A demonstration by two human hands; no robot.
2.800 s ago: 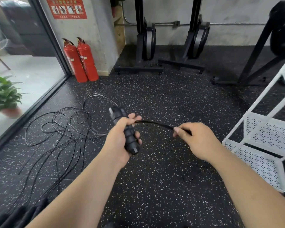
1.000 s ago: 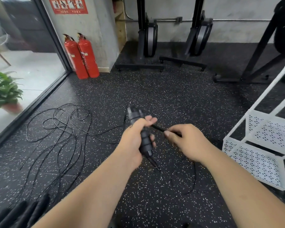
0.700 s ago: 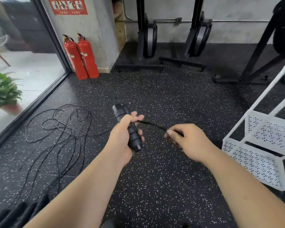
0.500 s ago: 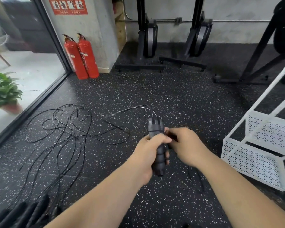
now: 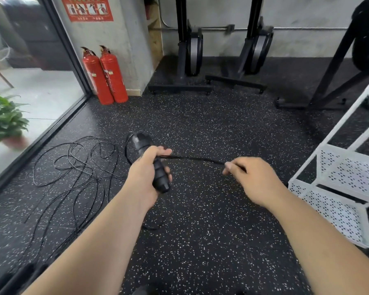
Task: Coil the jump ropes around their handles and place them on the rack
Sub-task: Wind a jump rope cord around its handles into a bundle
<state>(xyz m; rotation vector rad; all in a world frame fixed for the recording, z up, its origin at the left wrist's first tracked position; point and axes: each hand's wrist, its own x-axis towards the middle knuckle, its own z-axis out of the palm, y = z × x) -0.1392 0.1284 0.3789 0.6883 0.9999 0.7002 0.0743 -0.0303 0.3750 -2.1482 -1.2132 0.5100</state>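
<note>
My left hand (image 5: 144, 174) grips the black ribbed jump rope handles (image 5: 150, 160), held tilted over the floor. A thin black rope (image 5: 192, 159) runs taut from the handles to my right hand (image 5: 251, 179), which pinches it about a forearm's length to the right. More of the rope loops off the top of the handles down to a loose tangle of black rope (image 5: 77, 173) on the floor at the left. The white perforated rack (image 5: 337, 188) stands at the right, its lower shelves visible.
Two red fire extinguishers (image 5: 103, 75) stand by the wall at the back left, beside a glass wall. Black gym machine stands (image 5: 192, 60) line the back. A potted plant (image 5: 4, 122) sits behind the glass. Black handles (image 5: 19, 277) lie at the bottom left.
My hands were together half a second ago; the left has swung the handles back to the left and the right has slid out to the right, drawing the rope taut between them.
</note>
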